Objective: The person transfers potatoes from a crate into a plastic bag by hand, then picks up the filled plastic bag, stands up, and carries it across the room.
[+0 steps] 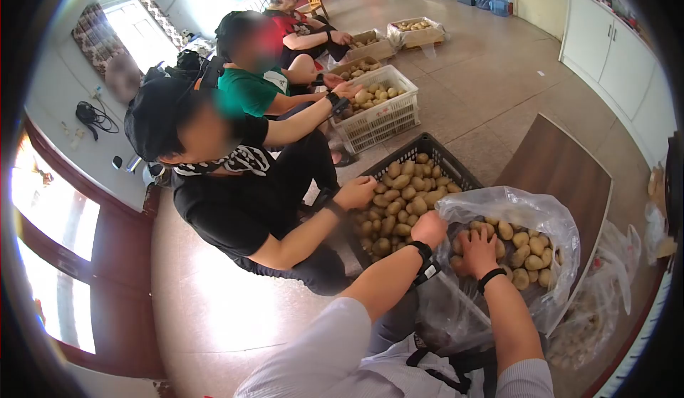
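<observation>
My left hand (pixel 429 228) is closed at the left rim of a clear plastic bag (pixel 548 205), gripping its edge beside the black crate. Inside the bag lie many brown potatoes (pixel 533 262). My right hand (pixel 479 252) reaches into the bag with its fingers spread, resting on potatoes at the left side; whatever is beneath the palm is hidden. To the left of the bag stands a black plastic crate (pixel 456 164) filled with potatoes (pixel 406 191). A co-worker's hand (pixel 356 193) is over the crate's left edge.
A co-worker in black (pixel 228 205) sits close on my left, with other people further back. Beyond the black crate is a white crate (pixel 381 131) of potatoes. A brown board (pixel 556 170) stands behind the bag. Another plastic bag (pixel 598 305) lies on the right.
</observation>
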The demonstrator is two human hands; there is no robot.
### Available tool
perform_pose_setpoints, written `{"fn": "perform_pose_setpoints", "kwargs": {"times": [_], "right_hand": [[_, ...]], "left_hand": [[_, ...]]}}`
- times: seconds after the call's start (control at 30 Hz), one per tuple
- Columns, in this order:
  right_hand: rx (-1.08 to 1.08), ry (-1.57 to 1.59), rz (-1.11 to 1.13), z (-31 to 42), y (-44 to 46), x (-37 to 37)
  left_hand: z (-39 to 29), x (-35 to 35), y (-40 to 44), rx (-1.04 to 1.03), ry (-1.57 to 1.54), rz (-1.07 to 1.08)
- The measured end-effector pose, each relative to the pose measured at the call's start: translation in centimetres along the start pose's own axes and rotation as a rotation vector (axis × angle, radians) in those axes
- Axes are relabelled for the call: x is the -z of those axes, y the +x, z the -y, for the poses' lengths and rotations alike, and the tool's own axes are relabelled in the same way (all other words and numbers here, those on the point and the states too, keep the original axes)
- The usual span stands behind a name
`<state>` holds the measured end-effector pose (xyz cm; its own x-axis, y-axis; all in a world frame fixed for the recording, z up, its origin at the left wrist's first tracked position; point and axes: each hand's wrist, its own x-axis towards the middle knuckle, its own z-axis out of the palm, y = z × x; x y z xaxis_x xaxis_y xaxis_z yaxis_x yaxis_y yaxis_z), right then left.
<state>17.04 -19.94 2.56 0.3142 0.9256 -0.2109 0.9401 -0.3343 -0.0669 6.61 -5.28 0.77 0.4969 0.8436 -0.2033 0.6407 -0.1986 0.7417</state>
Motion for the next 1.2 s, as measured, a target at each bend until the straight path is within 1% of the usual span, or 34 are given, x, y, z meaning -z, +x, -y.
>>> {"fn": "perform_pose_setpoints", "kwargs": {"times": [0.03, 0.1, 0.13, 0.17, 0.2, 0.3, 0.33, 0.37, 0.4, 0.43, 0.47, 0.5, 0.53, 0.6, 0.7, 0.83, 0.87, 0.9, 0.97, 1.0, 1.03, 1.1, 1.13, 1.17, 1.2], "right_hand": [[-0.005, -0.004, 0.003, -0.1, -0.3, 0.0], [-0.019, -0.012, 0.014, -0.6, -1.3, 0.0], [-0.037, -0.016, 0.02, -0.9, -1.5, -0.2], [0.004, 0.014, -0.038, -1.4, -1.7, -0.8], [0.031, 0.043, -0.084, -2.2, -2.7, -1.6], [0.06, 0.025, -0.155, -3.0, -4.5, -2.2], [0.065, 0.005, -0.174, -3.2, -4.9, -2.4], [0.052, 0.014, -0.212, -3.2, -5.3, -2.4], [0.052, 0.024, -0.258, -3.0, -6.0, -2.5], [0.024, 0.019, -0.253, -2.7, -6.8, -2.5], [-0.012, 0.037, -0.308, -2.4, -7.3, -2.3], [-0.042, 0.054, -0.369, -2.3, -7.6, -2.1], [-0.04, 0.094, -0.456, -1.9, -8.7, -1.1], [-0.083, 0.229, -0.43, -1.8, -10.4, -0.9], [-0.105, 0.185, -0.416, -1.8, -13.0, -2.0], [-0.171, 0.17, -0.348, -1.7, -14.4, -3.6], [-0.199, 0.171, -0.314, -1.7, -14.3, -4.2], [-0.191, 0.166, -0.323, -1.8, -14.1, -4.6], [-0.238, 0.195, -0.292, -1.8, -13.8, -5.5], [-0.229, 0.19, -0.3, -1.7, -13.9, -5.6], [-0.237, 0.21, -0.294, -1.6, -13.9, -5.8], [-0.23, 0.225, -0.291, -1.6, -14.0, -6.1], [-0.237, 0.267, -0.295, -1.6, -14.3, -6.4], [-0.243, 0.308, -0.3, -1.7, -14.4, -6.7], [-0.232, 0.303, -0.304, -1.7, -14.6, -6.9]], "left_hand": [[0.1, 0.1, 0.0, -0.002, -0.004, 0.006], [0.3, 0.1, 0.0, -0.037, 0.104, -0.044], [0.3, 0.1, -0.2, -0.008, 0.102, -0.068], [1.7, -0.9, 1.0, -0.013, 0.149, -0.045], [1.3, -0.8, 0.8, 0.019, 0.175, -0.024], [3.6, -2.6, 2.3, -0.16, 0.329, 0.056], [3.9, -2.7, 2.4, -0.197, 0.332, 0.066], [2.0, -1.5, 1.2, -0.119, 0.22, 0.083], [1.3, -1.3, 0.4, -0.128, 0.21, 0.087], [0.8, -0.8, 0.2, -0.136, 0.2, 0.076], [0.2, -0.3, -0.2, -0.068, 0.177, 0.119], [0.2, -0.4, -0.2, -0.083, 0.175, 0.12], [0.4, -0.4, -0.1, -0.052, 0.172, 0.133], [0.0, 0.5, -0.4, -0.006, 0.123, 0.129], [-0.7, 2.2, -1.5, -0.003, 0.147, 0.083], [-0.3, 3.0, -1.9, 0.017, -0.041, 0.054], [-0.6, 3.2, -2.5, -0.019, -0.032, -0.012], [-0.9, 3.2, -2.7, -0.023, -0.037, -0.022], [-1.1, 3.1, -3.1, -0.088, -0.166, -0.118], [-1.9, 3.2, -3.9, -0.13, -0.189, -0.191], [-1.7, 2.5, -3.8, -0.132, -0.194, -0.204], [-1.4, 1.2, -3.7, -0.252, -0.367, -0.229], [-2.0, 1.0, -4.9, -0.24, -0.479, -0.174], [-2.2, 0.4, -5.4, -0.24, -0.483, -0.186], [-1.8, -0.5, -5.5, -0.219, -0.543, -0.08]]}}
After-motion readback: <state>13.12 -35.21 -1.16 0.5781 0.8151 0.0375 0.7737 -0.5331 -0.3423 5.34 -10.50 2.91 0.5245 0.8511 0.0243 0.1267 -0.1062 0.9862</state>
